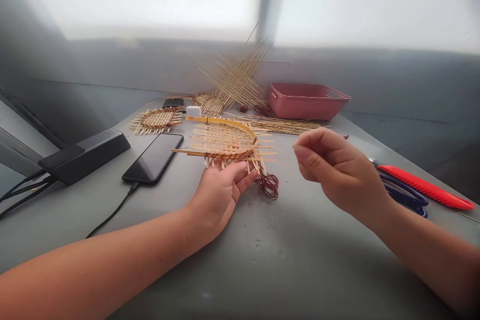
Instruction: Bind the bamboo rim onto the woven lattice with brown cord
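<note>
My left hand [221, 192] grips the near edge of a woven bamboo mat [221, 137], tilted a little above the table. A curved bamboo strip [243, 127] runs along the mat as a rim, bound on by dark red cord on its near and right side. The strip's far left end sticks out free. Just below the mat, beside my left fingers, hangs or lies a bundle of dark red cord [268, 185]. Off to the right, my right hand [337, 170] is raised with thumb and fingers pinched; whatever is between them is too small to see.
A phone [153, 159] on a cable and a black box-shaped device [86, 155] lie left. Behind are another woven piece [157, 119], bamboo strips [288, 125], a loose lattice [238, 80] and a pink basket [305, 107]. Blue-handled scissors [405, 195] and a red-handled cutter [427, 187] lie right.
</note>
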Demonstrator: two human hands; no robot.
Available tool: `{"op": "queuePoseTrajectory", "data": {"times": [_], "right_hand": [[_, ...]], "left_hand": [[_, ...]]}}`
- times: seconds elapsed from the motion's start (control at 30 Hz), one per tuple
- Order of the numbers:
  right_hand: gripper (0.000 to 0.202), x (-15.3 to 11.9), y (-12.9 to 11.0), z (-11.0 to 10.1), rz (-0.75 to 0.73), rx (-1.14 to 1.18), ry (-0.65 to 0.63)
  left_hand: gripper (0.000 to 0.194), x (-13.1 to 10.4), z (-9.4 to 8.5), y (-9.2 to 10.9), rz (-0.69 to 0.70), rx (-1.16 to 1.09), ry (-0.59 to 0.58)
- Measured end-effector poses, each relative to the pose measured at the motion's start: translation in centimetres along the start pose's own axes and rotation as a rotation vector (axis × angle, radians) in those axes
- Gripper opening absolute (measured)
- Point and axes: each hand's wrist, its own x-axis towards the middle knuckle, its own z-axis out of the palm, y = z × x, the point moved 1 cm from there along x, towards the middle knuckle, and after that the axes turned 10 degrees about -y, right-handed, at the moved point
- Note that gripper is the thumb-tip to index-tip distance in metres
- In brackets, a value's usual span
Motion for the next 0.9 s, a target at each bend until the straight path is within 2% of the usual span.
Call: {"op": "queuePoseTrajectory", "data": {"times": [0.1, 0.2, 0.37, 0.5, 0.67, 0.77, 0.9], "right_hand": [[0.011, -0.3, 0.0, 0.4, -0.187, -0.318, 0.016], [0.020, -0.7, 0.0, 0.9, -0.390, -0.517, 0.015], [0.033, -1.1, -0.1, 1.1, -0.439, -0.654, 0.055], [0.029, -1.2, -0.4, 1.1, -0.479, -0.584, 0.046], [0.034, -1.2, -1.2, 1.3, -0.457, -0.450, 0.022], [0.032, -1.2, -1.6, 1.6, -0.402, -0.253, -0.044], [0.021, -1.2, -1.8, 1.6, -0.210, 0.129, -0.074]], "left_hand": [[0.023, -0.1, 0.2, 0.0, 0.024, 0.066, -0.054], [0.022, -0.4, 0.4, -0.2, 0.022, 0.137, -0.112], [0.022, -1.1, 0.7, -0.4, -0.003, 0.214, -0.275], [0.017, -1.3, 0.9, -0.3, -0.037, 0.131, -0.369], [0.014, -1.2, 1.0, -0.3, -0.036, 0.061, -0.388], [0.014, -1.1, 0.8, -0.2, -0.038, 0.009, -0.321], [0.015, -0.6, 0.6, 0.1, -0.028, -0.052, -0.194]]}}
